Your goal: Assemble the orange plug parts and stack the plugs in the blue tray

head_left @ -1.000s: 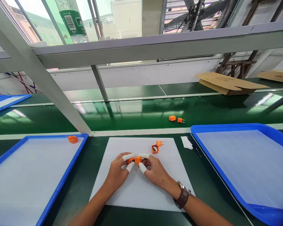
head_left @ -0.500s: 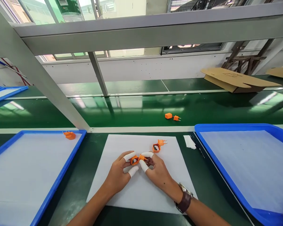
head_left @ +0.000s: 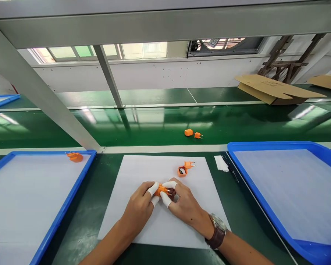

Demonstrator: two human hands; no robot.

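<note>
Over a white sheet (head_left: 143,228), an orange plug adapter (head_left: 162,190) is held between both hands, its pins pointing right. My left hand (head_left: 139,202) pinches its left part with thumb and finger, both in white finger cots. My right hand (head_left: 183,200) grips the pin end, also with white-covered fingertips. Fingers cover much of the adapter. Just beyond my hands lies an opened orange plug adapter (head_left: 182,171), its pin part beside a housing with its inside showing.
A blue tray (head_left: 63,217) on the left holds an orange piece (head_left: 75,157). Another blue tray (head_left: 260,206) stands at right, near a white scrap (head_left: 221,163). More orange plug parts (head_left: 188,132) rest on the green belt (head_left: 143,136). A metal frame bar (head_left: 165,25) crosses above.
My left thumb and finger have closed in, and the adapter's two parts are now together, its open housing no longer visible. The plug parts on the belt have shifted left. The view has tilted down.
</note>
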